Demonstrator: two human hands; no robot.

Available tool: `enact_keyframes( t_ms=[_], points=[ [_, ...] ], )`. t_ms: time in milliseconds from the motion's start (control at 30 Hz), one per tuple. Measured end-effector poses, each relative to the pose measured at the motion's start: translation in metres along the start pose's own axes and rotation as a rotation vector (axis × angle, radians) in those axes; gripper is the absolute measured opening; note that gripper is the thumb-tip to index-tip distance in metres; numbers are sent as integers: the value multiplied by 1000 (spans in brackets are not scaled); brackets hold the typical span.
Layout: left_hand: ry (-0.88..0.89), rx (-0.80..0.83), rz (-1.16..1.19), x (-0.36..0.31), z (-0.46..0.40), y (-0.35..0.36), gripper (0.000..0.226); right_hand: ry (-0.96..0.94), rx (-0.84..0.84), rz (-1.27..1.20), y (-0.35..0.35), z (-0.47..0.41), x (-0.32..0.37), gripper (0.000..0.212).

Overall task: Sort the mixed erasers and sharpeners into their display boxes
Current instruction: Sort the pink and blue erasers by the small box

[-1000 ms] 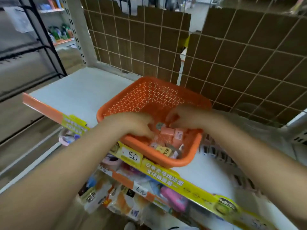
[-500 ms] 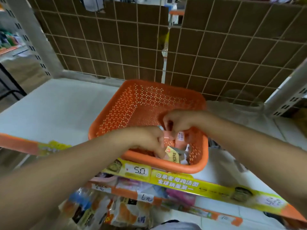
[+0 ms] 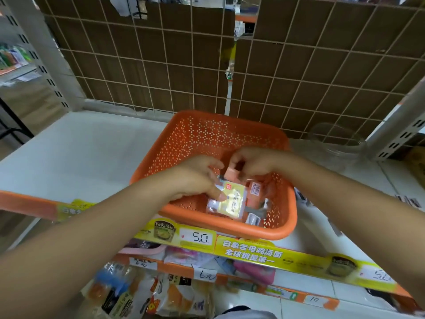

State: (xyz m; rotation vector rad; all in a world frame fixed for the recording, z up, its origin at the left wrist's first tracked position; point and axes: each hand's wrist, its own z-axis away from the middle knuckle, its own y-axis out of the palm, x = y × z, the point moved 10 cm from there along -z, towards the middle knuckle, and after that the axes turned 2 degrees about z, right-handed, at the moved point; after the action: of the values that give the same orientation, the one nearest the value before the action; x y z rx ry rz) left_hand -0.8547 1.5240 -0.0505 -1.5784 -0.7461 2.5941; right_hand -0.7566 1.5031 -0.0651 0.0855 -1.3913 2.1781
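**Erasers being picked from basket; sorting not yet begun**

Erasers (image 3: pixel 254 192) and small packets lie mixed in the near right corner of the orange basket (image 3: pixel 207 134) on the shelf (image 3: pixel 80 146). Right hand (image 3: pixel 250 163) pinches a pink eraser (image 3: pixel 231 174) above the pile. Left hand (image 3: pixel 195 178) pinches a yellow packet (image 3: pixel 232 202). Display boxes are not in view; the next move appears to call for locating them.

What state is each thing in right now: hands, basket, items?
left hand: grips yellow packet
right hand: pinches pink eraser
yellow packet: tilted, over the basket
pink eraser: lifted, between both hands
orange basket: upright on shelf, partly filled
clear jar: on shelf, apart from basket
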Motion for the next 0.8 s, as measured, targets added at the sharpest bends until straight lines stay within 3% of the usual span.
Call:
enact_keyframes(
  t_ms=[200, 533, 800],
  points=[
    [111, -144, 151, -12, 19, -38, 33, -138, -98, -383, -21, 17, 14, 20],
    [231, -328, 487, -22, 49, -32, 37, -300, -254, -960, -36, 98, 5, 43],
    [335, -426, 678, -64, 60, 45, 31, -236, -432, -1084, -34, 159, -77, 27]
  ],
)
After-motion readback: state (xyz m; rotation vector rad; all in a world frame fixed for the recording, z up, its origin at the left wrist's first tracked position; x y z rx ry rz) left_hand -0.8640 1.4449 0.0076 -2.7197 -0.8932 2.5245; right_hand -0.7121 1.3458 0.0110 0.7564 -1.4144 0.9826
